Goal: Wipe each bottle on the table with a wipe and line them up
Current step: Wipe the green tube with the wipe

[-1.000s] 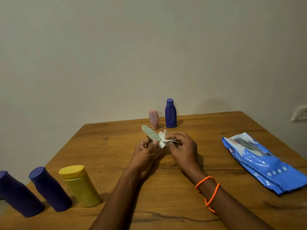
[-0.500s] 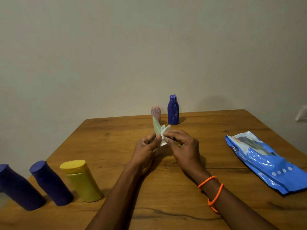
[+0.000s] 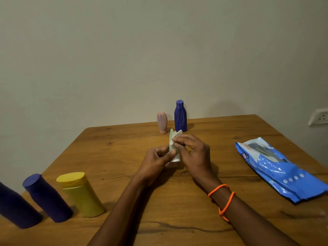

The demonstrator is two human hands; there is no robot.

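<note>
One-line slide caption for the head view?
Both hands rub a white wipe over a small pale-green bottle.

Left hand (image 3: 156, 160) grips small pale-green bottle (image 3: 171, 144) near upright; right hand (image 3: 193, 151) pinches white wipe (image 3: 177, 134) against it. Yellow bottle (image 3: 81, 194) and two purple ones (left edge) stand in row on table (image 3: 124, 139); blue wipe pack (image 3: 284, 171) right.

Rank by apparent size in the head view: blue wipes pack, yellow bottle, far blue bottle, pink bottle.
1. blue wipes pack
2. yellow bottle
3. far blue bottle
4. pink bottle

The yellow bottle stands nearer the camera, so its lead over the far pair may be perspective.
</note>
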